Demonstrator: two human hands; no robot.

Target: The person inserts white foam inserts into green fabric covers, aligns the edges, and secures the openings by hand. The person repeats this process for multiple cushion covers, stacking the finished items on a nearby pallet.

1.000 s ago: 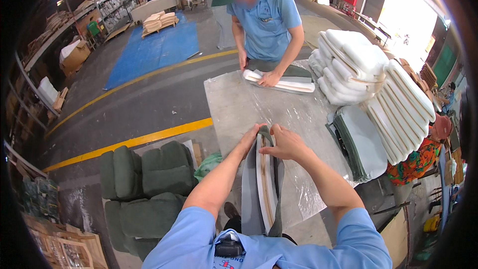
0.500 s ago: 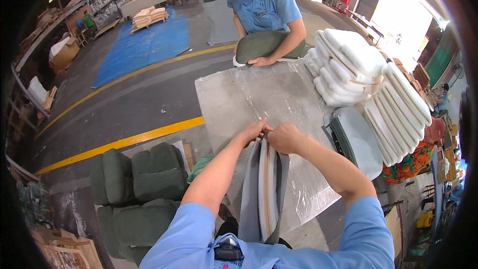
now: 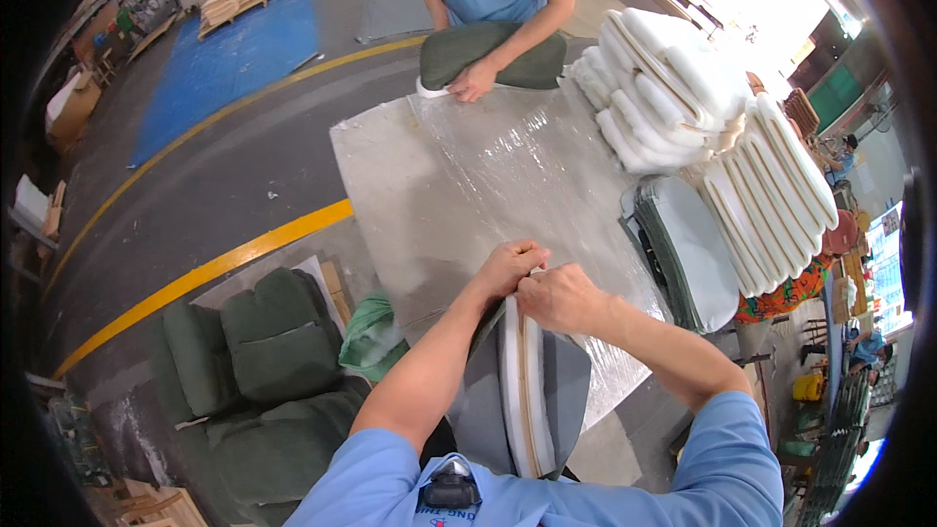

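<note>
Just bodyward of right hand: white pad

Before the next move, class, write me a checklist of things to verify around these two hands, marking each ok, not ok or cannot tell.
1. Left hand and right hand together at the cover's far end: ok.
2. Grey-lined cover closed around the white pad: not ok; the pad shows along the opening.
3. Far corner seated over the pad: cannot tell; the hands hide it.
4. Co-worker's hand clear of this work: ok, at a dark green cushion across the table.
5. Stacked white pads clear of both hands: ok.
</note>
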